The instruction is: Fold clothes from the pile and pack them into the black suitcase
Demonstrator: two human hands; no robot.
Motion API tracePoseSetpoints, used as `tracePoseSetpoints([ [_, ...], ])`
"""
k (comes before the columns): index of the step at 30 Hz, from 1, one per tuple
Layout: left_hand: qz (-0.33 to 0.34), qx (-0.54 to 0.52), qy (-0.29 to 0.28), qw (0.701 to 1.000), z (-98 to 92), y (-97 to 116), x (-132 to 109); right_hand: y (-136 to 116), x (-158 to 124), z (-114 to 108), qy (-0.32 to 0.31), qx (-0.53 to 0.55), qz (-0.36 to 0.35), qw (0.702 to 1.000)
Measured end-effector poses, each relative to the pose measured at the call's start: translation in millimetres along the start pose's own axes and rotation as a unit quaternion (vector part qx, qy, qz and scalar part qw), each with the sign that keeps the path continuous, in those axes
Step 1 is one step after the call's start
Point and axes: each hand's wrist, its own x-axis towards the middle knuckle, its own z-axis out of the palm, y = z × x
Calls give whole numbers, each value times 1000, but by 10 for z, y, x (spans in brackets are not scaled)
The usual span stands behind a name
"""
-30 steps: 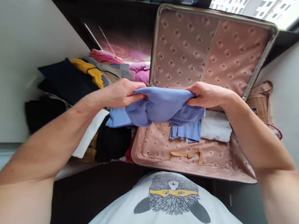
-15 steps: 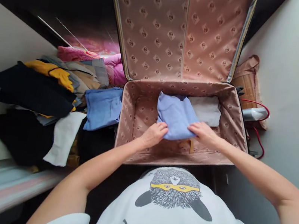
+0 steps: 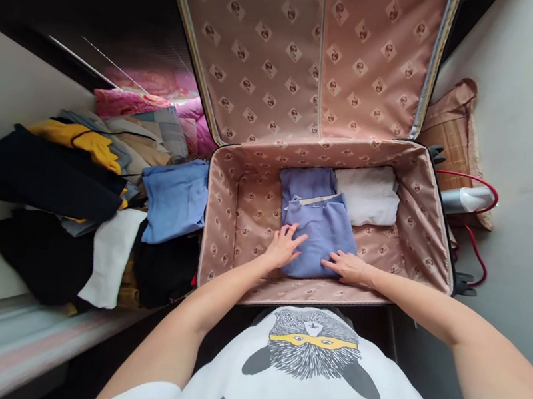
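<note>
A folded blue-violet garment point(image 3: 318, 238) lies in the front middle of an open suitcase point(image 3: 245, 250) with a pink patterned lining. My left hand point(image 3: 285, 246) rests on the garment's left edge, fingers spread. On its right side, the outstretched fingers of my right hand point(image 3: 347, 266) touch the cloth. Another folded violet garment point(image 3: 306, 179) shows behind it, partly covered. To the right of that sits a folded white garment point(image 3: 368, 194) in the case.
The suitcase lid point(image 3: 310, 51) stands raised at the back. Left of the case are a folded blue garment point(image 3: 176, 195) and a heap of dark clothes point(image 3: 53, 172). A woven bag point(image 3: 451, 138) and a red cord point(image 3: 475, 256) are at the right, near the wall.
The blue-violet garment has come down toward the front of the suitcase and lies flat. Both hands have let go of its edges and opened. The view has shifted slightly.
</note>
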Motion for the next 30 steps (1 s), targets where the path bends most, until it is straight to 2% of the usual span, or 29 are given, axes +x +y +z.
tracePoseSetpoints([
  [2, -89, -42, 69, 993, -2, 33, 181, -66, 22, 28, 7, -28, 4, 1000],
  [4, -182, -107, 124, 970, 25, 59, 339, -133, 67, 31, 7, -42, 15, 999],
  [6, -229, -172, 151, 946, 65, 66, 429, -183, 115, 13, -7, -33, 18, 999],
  [7, -226, -198, 157, 941, 85, 62, 444, -196, 132, 2, -19, -16, 9, 1000],
  [11, -137, -246, 155, 947, 114, 25, 386, -165, 147, -48, -61, 91, -43, 993],
  [12, -140, -247, 144, 948, 103, 20, 366, -148, 145, -69, -69, 106, -44, 991],
  [14, -193, -226, 129, 946, 67, 23, 342, -126, 152, -132, -100, 117, -34, 988],
  [16, -229, -165, 139, 949, 33, 35, 339, -140, 179, -212, -121, 116, -20, 986],
  [17, -213, -123, 149, 958, 26, 37, 345, -160, 200, -246, -107, 110, -8, 988],
  [19, -132, -38, 141, 980, 45, 19, 374, -213, 252, -274, -23, 74, 31, 996],
  [21, -58, 19, 72, 996, 110, -39, 430, -257, 310, -230, 57, 12, 81, 995],
  [22, -42, 34, 30, 998, 152, -77, 466, -268, 340, -185, 68, -18, 102, 992],
  [25, -42, 48, -44, 997, 258, -177, 573, -262, 423, -32, 27, -71, 138, 988],
  [27, -42, 45, -46, 997, 256, -187, 597, -253, 456, 22, 11, -81, 144, 986],
  [30, -28, 9, -34, 999, 113, -134, 467, -275, 459, -28, -3, -84, 149, 985],
])
